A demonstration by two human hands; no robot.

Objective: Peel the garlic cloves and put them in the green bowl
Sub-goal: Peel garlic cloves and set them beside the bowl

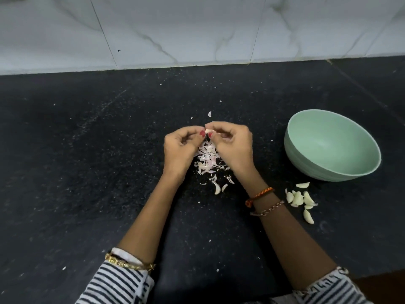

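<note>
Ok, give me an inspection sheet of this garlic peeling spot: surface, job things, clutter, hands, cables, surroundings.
Surface: black counter, dusted with pale flecks.
Job's things: green bowl at right, upright, nothing visible inside; garlic clove pinched between both hands; loose cloves on the counter in front of the bowl.
Clutter: heap of peels beneath the hands, with stray scraps around it.
Hands: left hand and right hand both pinch the clove above the peels.
Cables: nothing seen.
Surroundings: white marbled tile wall behind the counter; striped sleeves and wrist bangles at the bottom edge.
</note>
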